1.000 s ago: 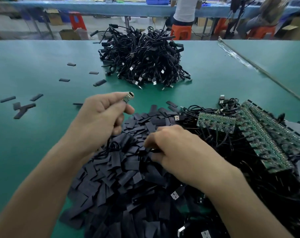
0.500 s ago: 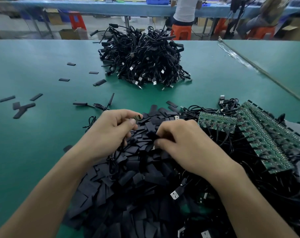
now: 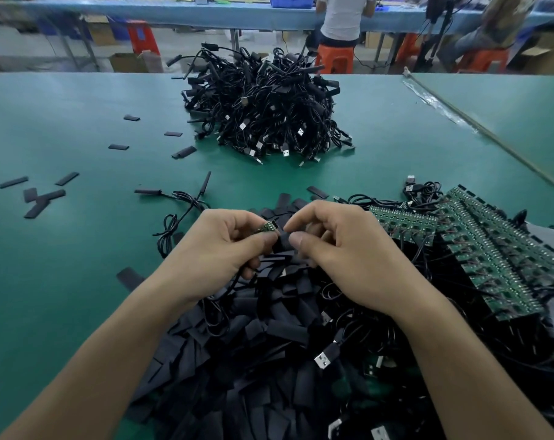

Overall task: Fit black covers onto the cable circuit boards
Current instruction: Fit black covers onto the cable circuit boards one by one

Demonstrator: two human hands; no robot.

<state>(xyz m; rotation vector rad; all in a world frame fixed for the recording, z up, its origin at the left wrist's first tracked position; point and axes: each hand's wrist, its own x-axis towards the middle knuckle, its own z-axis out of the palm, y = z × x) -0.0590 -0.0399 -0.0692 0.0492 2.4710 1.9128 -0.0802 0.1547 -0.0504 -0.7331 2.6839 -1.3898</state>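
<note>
While the left hand pinches a small green board between thumb and forefinger, its other fingers curled beneath, the right hand pinches a black cover just beside the board's free end. Whether cover and board touch cannot be told. Both are held low over the middle of the table, directly above a pile of flat black covers. A thin black cable drops from under the left hand into that pile.

To the right of the pile lie green panels of unseparated boards, overlapping one another on a tangle of black cables with silver USB plugs. Left of the hands, two covered cable ends rest on the green surface, their wires looped together. Stray covers are scattered farther left. Well beyond the hands sits a heap of bundled black cables. Past the table's far edge stand orange stools at a blue bench, with people at it.
</note>
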